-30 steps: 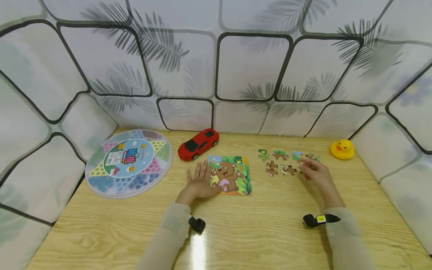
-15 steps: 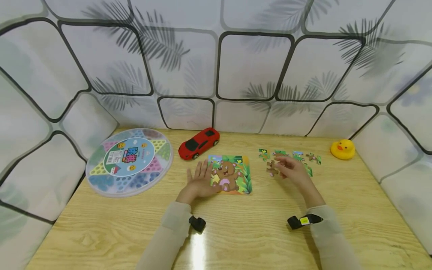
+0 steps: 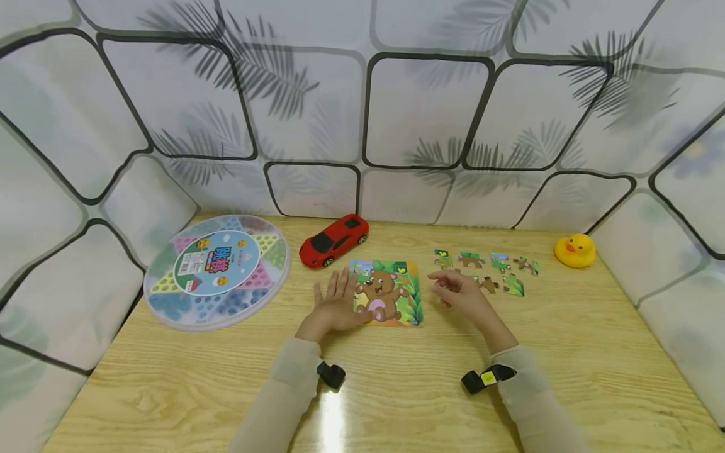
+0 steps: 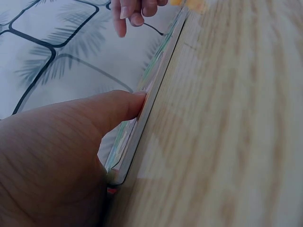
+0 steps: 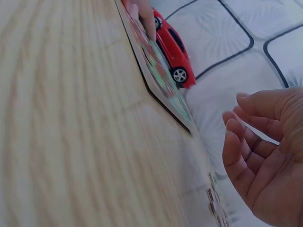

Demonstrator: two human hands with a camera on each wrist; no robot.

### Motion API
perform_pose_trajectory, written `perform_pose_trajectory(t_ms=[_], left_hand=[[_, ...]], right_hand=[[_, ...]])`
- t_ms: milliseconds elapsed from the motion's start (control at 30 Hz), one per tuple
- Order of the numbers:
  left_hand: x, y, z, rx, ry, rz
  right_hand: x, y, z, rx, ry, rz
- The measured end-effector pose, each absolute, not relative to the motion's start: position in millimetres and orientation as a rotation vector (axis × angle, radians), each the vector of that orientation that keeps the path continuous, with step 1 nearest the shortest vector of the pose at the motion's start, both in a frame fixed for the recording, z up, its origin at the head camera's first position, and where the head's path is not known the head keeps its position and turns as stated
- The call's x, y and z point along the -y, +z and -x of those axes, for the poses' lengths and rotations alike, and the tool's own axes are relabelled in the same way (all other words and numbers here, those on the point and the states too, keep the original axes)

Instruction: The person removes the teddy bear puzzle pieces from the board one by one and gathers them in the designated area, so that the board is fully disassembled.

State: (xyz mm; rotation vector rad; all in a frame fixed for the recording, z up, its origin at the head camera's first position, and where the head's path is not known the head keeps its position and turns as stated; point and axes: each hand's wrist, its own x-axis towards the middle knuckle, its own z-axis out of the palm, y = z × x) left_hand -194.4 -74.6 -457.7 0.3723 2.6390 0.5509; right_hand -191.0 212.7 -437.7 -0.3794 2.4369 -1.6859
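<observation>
My left hand lies at the left side of a flat board with a bear picture, fingers straight and thumb over its front edge. In the left wrist view the left thumb touches the board's edge. My right hand is just right of the board, apart from it, with fingers loosely bent. Nothing shows between the right fingers in the right wrist view. Loose jigsaw puzzle pieces lie in two rows behind and right of that hand, which hides part of the nearer row.
Behind the board stands a red toy car. A round Chinese checkers set lies at the left of the wooden table. Far right sits a yellow rubber duck. A patterned cloth wall closes off the back and sides.
My right hand has moved left, from over the right-hand puzzle pieces to beside the bear board, uncovering several pieces. My left hand has stayed in place.
</observation>
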Motion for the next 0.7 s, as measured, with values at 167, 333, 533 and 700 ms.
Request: perform_pose_trajectory(t_ms=[167,333,533,700], left_hand=[[75.2,-455.0,193.6,-2.644,0.575,-0.382],[75.5,-451.7,193.6,-2.64,0.577,-0.381],[75.1,-456.6,195.7,-2.636,0.552,-0.371],[74.3,-455.7,193.5,-2.645,0.571,-0.38]], right_hand=[[-198.7,-441.0,190.6,-2.413,-1.66,0.419],[-182.2,-440.8,187.7,-2.407,-1.594,0.429],[-169.6,-444.6,185.4,-2.391,-1.525,0.481],[-165.3,-448.6,184.3,-2.362,-1.483,0.49]])
